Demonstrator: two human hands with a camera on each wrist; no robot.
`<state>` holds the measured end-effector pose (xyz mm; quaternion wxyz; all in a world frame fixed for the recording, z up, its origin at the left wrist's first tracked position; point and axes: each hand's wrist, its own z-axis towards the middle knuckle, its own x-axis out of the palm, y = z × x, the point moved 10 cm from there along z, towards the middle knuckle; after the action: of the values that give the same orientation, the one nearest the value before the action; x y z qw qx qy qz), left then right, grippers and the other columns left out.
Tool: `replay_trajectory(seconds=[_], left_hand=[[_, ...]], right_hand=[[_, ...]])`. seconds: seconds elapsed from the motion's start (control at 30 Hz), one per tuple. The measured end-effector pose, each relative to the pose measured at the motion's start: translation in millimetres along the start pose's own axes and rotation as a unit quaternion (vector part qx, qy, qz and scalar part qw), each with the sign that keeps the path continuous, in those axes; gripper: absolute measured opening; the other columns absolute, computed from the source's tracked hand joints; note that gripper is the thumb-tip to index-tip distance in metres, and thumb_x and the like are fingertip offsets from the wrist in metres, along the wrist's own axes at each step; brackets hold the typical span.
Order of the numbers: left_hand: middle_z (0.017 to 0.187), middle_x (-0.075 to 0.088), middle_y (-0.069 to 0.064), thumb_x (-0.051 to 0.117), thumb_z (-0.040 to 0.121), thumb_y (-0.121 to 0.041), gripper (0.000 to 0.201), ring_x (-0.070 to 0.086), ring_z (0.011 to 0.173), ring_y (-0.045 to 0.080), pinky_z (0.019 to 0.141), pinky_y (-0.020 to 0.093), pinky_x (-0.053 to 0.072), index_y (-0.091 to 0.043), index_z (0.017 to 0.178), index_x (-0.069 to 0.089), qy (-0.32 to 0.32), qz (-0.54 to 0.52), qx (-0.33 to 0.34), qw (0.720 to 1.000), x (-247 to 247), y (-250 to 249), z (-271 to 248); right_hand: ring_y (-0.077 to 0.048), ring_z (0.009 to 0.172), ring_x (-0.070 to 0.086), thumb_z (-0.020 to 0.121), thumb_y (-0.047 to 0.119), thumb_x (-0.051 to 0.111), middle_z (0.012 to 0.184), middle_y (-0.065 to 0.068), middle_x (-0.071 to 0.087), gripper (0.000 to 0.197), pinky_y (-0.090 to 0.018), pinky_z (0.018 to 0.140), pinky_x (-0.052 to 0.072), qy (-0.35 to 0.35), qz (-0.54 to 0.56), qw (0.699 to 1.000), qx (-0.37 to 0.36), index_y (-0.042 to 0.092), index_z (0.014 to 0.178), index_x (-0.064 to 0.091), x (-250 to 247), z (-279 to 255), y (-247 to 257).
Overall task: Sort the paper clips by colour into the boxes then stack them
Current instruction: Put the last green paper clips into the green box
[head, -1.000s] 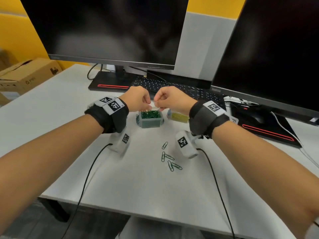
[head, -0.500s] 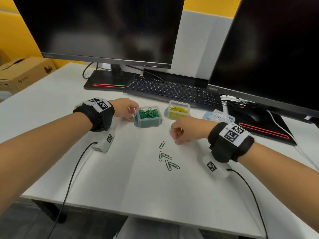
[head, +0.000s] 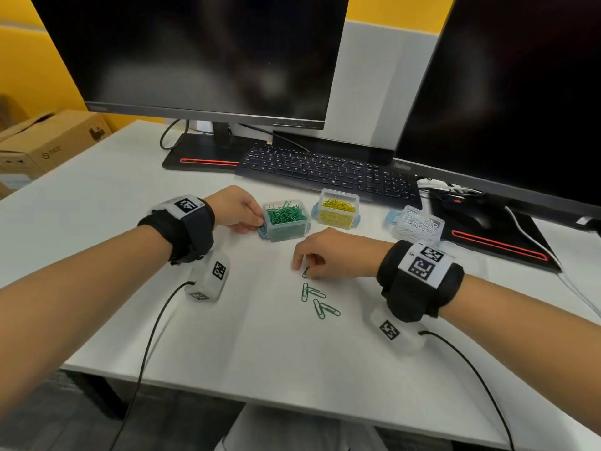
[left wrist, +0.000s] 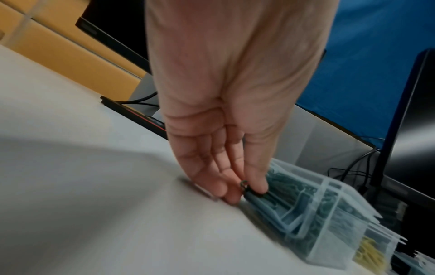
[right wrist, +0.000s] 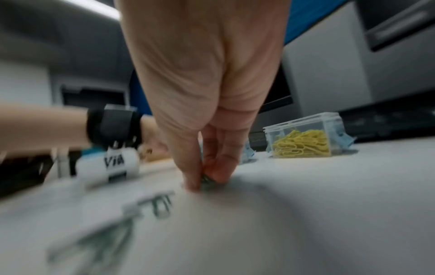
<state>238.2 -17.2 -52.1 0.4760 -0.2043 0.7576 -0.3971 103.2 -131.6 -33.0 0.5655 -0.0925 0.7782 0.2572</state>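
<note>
A clear box of green paper clips [head: 285, 221] stands open on the white table. My left hand [head: 258, 219] is at its left side, where thumb and fingers pinch its blue latch [left wrist: 253, 195]. To the right stand a box of yellow clips [head: 336, 209] and a box of white clips [head: 418, 224]. My right hand [head: 302, 268] is down on the table in front of the green box, its thumb and finger pinching one green paper clip [head: 305, 272]. In the right wrist view that pinch [right wrist: 205, 179] is blurred. Several loose green clips [head: 320, 302] lie just in front of it.
A black keyboard [head: 328, 172] lies behind the boxes, under two dark monitors [head: 208, 53]. A mouse [head: 478, 219] and cables are at the right. A cardboard box [head: 48, 141] stands off the table's left edge. Wrist-camera cables trail over the front edge.
A second ago both hands met above the green box. The right hand has come down to the loose clips and now pinches the nearest one. The left hand dropped to the box's left side.
</note>
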Motion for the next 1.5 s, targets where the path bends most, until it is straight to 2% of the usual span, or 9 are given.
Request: replay_trajectory(seconds=[0.13, 0.43, 0.6, 0.7, 0.93, 1.03, 1.1, 1.3, 1.5], left_hand=[[0.076, 0.068, 0.014, 0.07, 0.082, -0.001, 0.007, 0.061, 0.045, 0.005, 0.046, 0.015, 0.05, -0.007, 0.08, 0.066, -0.037, 0.002, 0.003, 0.999, -12.7, -0.3, -3.6], [0.09, 0.066, 0.006, 0.069, 0.085, -0.013, 0.005, 0.06, 0.073, 0.005, 0.065, 0.025, 0.052, -0.012, 0.089, 0.068, -0.102, 0.0, 0.127, 0.987, -25.1, -75.5, -25.2], [0.135, 0.047, 0.003, 0.077, 0.075, -0.041, 0.081, 0.05, 0.118, 0.021, 0.096, 0.031, 0.041, -0.015, 0.14, 0.035, 0.009, 0.254, 0.06, 0.965, 22.2, -59.2, -17.8], [0.136, 0.051, 0.005, 0.078, 0.076, -0.031, 0.076, 0.053, 0.113, 0.02, 0.089, 0.024, 0.04, -0.012, 0.138, 0.038, 0.031, 0.276, 0.099, 0.955, 42.2, -63.0, -22.4], [0.138, 0.048, 0.002, 0.081, 0.072, -0.032, 0.079, 0.046, 0.125, 0.018, 0.099, 0.027, 0.04, -0.016, 0.136, 0.038, 0.098, 0.246, 0.159, 0.951, 92.2, -92.1, -39.3], [0.129, 0.05, 0.0, 0.073, 0.079, -0.038, 0.061, 0.048, 0.116, 0.016, 0.088, 0.023, 0.039, -0.019, 0.13, 0.046, 0.035, 0.255, 0.196, 0.946, 81.4, -106.6, -48.5], [0.11, 0.053, -0.002, 0.07, 0.082, -0.033, 0.032, 0.052, 0.099, 0.013, 0.073, 0.016, 0.038, -0.023, 0.109, 0.056, -0.02, 0.251, 0.242, 0.937, 64.7, -121.9, -64.4], [0.098, 0.06, -0.003, 0.072, 0.08, -0.02, 0.026, 0.052, 0.078, 0.008, 0.067, 0.014, 0.042, -0.018, 0.103, 0.062, 0.173, 0.379, 0.216, 0.883, 118.4, -87.7, -103.1], [0.082, 0.057, -0.007, 0.074, 0.078, -0.018, 0.02, 0.053, 0.075, 0.01, 0.057, 0.008, 0.035, -0.02, 0.086, 0.056, 0.144, 0.353, 0.223, 0.897, 132.7, -80.8, -93.7]], right_hand=[[-0.012, 0.074, 0.048, 0.09, 0.01, 0.054, 0.077, 0.011, 0.05, 0.01, -0.016, 0.06, 0.033, 0.0, -0.039, 0.998, 0.038, 0.018, 0.09, 0.059, 7.3, 1.7, -11.6], [-0.012, 0.064, 0.05, 0.084, 0.019, 0.064, 0.075, 0.003, 0.06, 0.012, -0.02, 0.057, 0.039, 0.119, -0.064, 0.989, 0.064, 0.021, 0.074, 0.057, 14.9, 5.4, -23.4], [-0.011, 0.063, 0.042, 0.085, 0.012, 0.057, 0.07, 0.005, 0.052, 0.012, -0.015, 0.055, 0.033, -0.046, 0.013, 0.997, 0.065, 0.017, 0.074, 0.056, -36.4, -3.4, -34.7], [-0.006, 0.061, 0.045, 0.084, 0.01, 0.057, 0.069, 0.009, 0.054, 0.008, -0.011, 0.054, 0.039, -0.233, 0.126, 0.961, 0.085, 0.014, 0.078, 0.06, -92.4, -16.9, -47.8], [-0.005, 0.065, 0.06, 0.091, 0.029, 0.064, 0.08, 0.007, 0.067, 0.013, -0.017, 0.057, 0.051, -0.132, 0.111, 0.979, 0.109, 0.017, 0.094, 0.068, -65.4, -20.4, -54.9], [-0.004, 0.068, 0.059, 0.09, 0.033, 0.065, 0.077, 0.007, 0.067, 0.016, -0.02, 0.063, 0.051, -0.204, 0.112, 0.966, 0.116, 0.018, 0.086, 0.068, -75.7, -52.5, -53.3], [-0.004, 0.071, 0.059, 0.086, 0.033, 0.069, 0.079, 0.008, 0.068, 0.016, -0.019, 0.067, 0.049, -0.136, 0.092, 0.981, 0.1, 0.017, 0.085, 0.07, -52.7, -62.2, -31.0], [-0.019, 0.07, 0.053, 0.078, 0.043, 0.076, 0.081, -0.005, 0.061, 0.041, -0.031, 0.062, 0.044, -0.027, 0.066, 0.993, 0.099, 0.007, 0.086, 0.058, 22.6, -49.6, 5.7], [-0.018, 0.071, 0.056, 0.079, 0.011, 0.076, 0.086, -0.008, 0.063, 0.018, -0.026, 0.064, 0.044, -0.036, 0.102, 0.986, 0.125, 0.009, 0.083, 0.058, 25.5, -46.0, 0.6]])
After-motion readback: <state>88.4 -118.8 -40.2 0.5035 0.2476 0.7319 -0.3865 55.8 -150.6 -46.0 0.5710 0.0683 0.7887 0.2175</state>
